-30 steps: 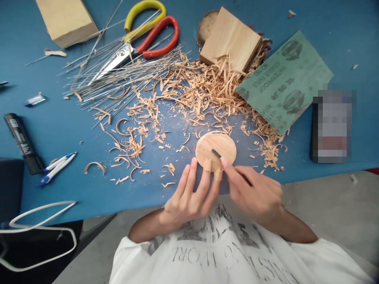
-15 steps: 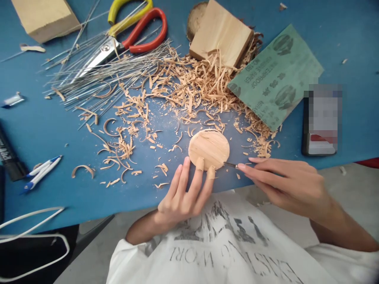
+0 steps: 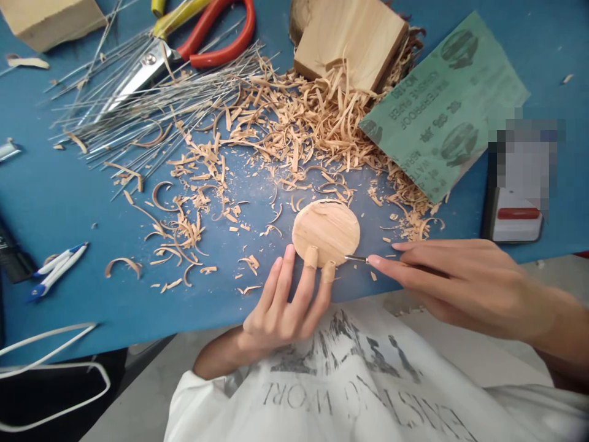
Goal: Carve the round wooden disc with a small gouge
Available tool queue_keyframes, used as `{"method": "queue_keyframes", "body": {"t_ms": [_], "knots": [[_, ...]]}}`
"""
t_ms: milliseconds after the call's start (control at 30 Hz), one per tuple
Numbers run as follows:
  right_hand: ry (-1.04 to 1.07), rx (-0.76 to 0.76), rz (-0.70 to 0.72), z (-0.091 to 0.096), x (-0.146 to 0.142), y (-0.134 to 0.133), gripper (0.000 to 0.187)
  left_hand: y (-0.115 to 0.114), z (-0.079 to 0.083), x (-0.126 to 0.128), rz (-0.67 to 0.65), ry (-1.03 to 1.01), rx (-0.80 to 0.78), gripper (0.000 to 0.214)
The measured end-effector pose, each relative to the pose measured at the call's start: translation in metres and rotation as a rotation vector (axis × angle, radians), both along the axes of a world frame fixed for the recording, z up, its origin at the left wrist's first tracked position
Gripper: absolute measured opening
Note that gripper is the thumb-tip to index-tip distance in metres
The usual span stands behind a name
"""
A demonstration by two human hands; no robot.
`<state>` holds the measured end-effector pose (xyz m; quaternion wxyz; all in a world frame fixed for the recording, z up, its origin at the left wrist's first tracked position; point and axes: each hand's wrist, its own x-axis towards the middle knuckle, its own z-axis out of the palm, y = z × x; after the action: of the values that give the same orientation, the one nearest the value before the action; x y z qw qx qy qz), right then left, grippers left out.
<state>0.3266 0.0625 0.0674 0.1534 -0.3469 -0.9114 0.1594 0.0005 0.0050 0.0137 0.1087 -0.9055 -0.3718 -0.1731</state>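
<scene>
A round, flat wooden disc [image 3: 326,230] with streaked grain lies near the front edge of the blue table. My left hand [image 3: 289,304] holds it by its near edge. Two fingertips wrapped in tan tape press on its face, the other fingers lie against its left side, and the thumb is hidden. In my right hand [image 3: 460,285] is a thin carving tool [image 3: 358,258] with a slim metal shaft. Its tip meets the disc's lower right rim. The fingers close around the handle and cover most of it.
Wood shavings [image 3: 317,132] heap behind the disc. Scissors [image 3: 151,61] lie on loose metal wires [image 3: 138,116]. Further back is a wooden block [image 3: 350,43]. Green sandpaper [image 3: 446,104] and a phone [image 3: 518,212] are at right; pens [image 3: 57,270] and a white cable [image 3: 50,337] at left.
The view has moved slightly closer. My right hand and the carving tool have shifted a little down and right, with more metal shaft showing. My left hand keeps its place on the disc.
</scene>
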Motion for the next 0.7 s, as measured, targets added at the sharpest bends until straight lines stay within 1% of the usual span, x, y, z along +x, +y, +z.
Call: {"method": "queue_keyframes", "body": {"t_ms": [100,200,267,367,467,600,700], "knots": [[0.003,0.019,0.108,0.009,-0.002,0.012,0.052,0.001,0.001,-0.001,-0.010,0.006,-0.002,0.057],[-0.009,0.004,0.152,0.014,-0.002,0.019,0.050,0.003,0.003,-0.001,-0.025,0.016,-0.004,0.055],[-0.005,-0.017,0.164,0.012,0.001,0.019,0.050,0.003,0.004,-0.002,-0.032,0.025,-0.004,0.054],[0.012,0.019,0.155,0.001,0.005,0.011,0.049,0.004,0.006,-0.002,-0.033,0.032,-0.011,0.055],[0.019,0.120,0.127,-0.009,0.005,0.000,0.042,0.003,0.006,-0.002,-0.032,0.036,-0.015,0.056],[-0.020,0.249,0.106,-0.013,-0.003,-0.012,0.035,0.003,0.004,-0.001,-0.031,0.031,-0.018,0.056],[-0.042,0.316,0.070,-0.017,-0.009,-0.023,0.036,0.002,0.003,-0.001,-0.030,0.021,-0.021,0.057]]}}
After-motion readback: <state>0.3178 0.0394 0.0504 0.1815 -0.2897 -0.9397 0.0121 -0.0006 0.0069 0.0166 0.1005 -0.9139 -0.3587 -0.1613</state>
